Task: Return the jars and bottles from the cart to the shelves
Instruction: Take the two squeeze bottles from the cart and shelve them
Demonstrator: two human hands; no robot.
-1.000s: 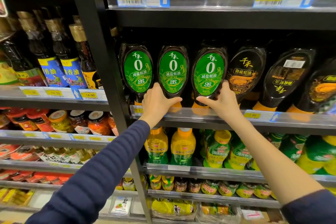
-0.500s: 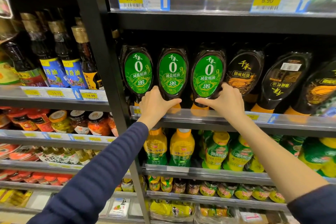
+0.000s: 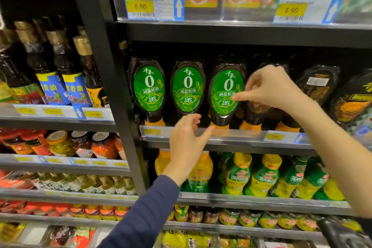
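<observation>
Both your hands are off the green-label bottles [image 3: 225, 90] on the shelf [image 3: 221, 137], left hand [image 3: 186, 143] loose just below, right hand [image 3: 269, 86] half-curled, empty, thumb near the label.

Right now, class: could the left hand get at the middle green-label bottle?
Probably yes. The left hand is open just below the middle green-label bottle, nothing lies between them, and the right hand is at the next bottle.

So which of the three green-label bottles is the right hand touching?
The rightmost green-label bottle: the right hand overlaps its label's right edge, forefinger across it. The other two stand clear; the left hand hovers below them.
</observation>
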